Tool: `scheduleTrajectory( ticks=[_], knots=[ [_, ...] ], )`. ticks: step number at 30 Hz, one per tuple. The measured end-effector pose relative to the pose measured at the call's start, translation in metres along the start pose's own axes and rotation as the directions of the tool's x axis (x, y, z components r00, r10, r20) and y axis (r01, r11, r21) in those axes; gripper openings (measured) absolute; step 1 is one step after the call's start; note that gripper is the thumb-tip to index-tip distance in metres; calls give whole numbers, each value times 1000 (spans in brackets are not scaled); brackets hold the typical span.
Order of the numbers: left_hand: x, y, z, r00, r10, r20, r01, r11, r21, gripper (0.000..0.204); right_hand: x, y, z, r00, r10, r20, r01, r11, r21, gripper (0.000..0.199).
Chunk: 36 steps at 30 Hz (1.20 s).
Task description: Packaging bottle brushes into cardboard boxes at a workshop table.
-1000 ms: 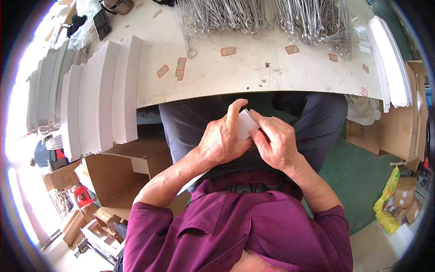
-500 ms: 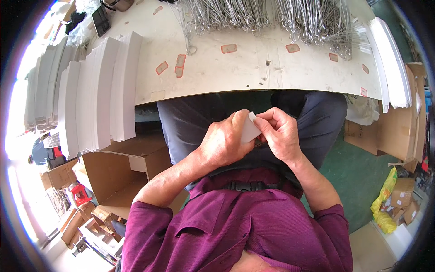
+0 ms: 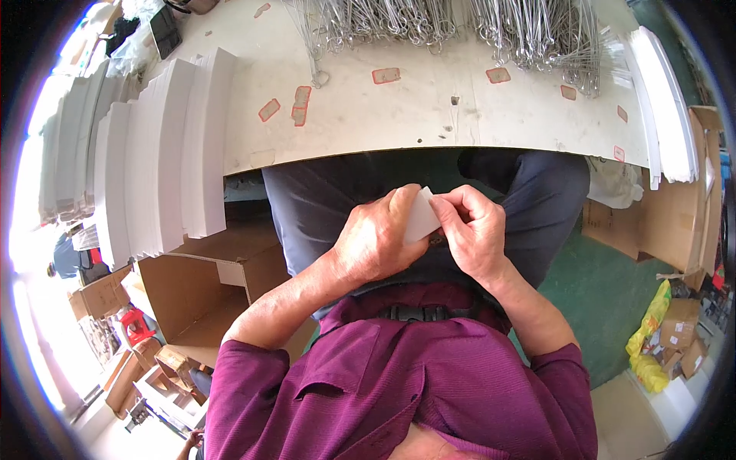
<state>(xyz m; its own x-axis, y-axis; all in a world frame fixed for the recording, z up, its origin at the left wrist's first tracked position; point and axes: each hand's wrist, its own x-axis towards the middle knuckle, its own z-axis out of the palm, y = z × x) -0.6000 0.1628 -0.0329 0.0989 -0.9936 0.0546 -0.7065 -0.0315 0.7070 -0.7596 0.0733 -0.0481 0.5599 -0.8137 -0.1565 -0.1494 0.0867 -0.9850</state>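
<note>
Above my lap, both hands meet at a small white piece (image 3: 421,219) that looks like card or folded paper. My left hand (image 3: 377,235) is closed round its left side, and the fingers cover part of it. The thumb and fingers of my right hand (image 3: 475,230) pinch its right edge near the upper corner. Whether it is one sheet or a thin stack I cannot tell. Beyond the hands is the near edge of the white table (image 3: 345,126).
Bundles of thin metal wires with looped ends (image 3: 383,23) lie at the table's far side. Tall stacks of white card (image 3: 165,153) stand at the left, another white stack (image 3: 663,107) at the right. An open cardboard box (image 3: 192,295) sits below left; a yellow bag (image 3: 650,337) lies right.
The hands keep their hold on the white piece almost unmoved. The view has shifted slightly, and a bit of another person's hand now shows at the lower left edge.
</note>
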Motion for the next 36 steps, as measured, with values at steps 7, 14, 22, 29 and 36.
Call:
scheduleTrajectory(
  ticks=[7,14,22,29,36],
  knots=[
    [1,-4,-2,998,-31,-62,28,999,-46,61,-4,4,4,982,-191,1,191,981,-9,22],
    [5,-6,-9,993,-114,-5,113,990,-86,60,-7,5,7,977,-175,122,189,975,-117,48],
    [1,-14,-7,998,-57,-34,55,996,-74,58,-7,11,14,909,-386,158,416,859,-297,50],
    [1,-12,-3,998,-21,-66,15,996,-87,56,-8,5,14,978,-181,107,189,980,-69,41],
    [7,-18,-67,1000,-20,-18,22,993,114,60,42,-29,-32,998,-19,-56,24,997,80,44]
  ],
)
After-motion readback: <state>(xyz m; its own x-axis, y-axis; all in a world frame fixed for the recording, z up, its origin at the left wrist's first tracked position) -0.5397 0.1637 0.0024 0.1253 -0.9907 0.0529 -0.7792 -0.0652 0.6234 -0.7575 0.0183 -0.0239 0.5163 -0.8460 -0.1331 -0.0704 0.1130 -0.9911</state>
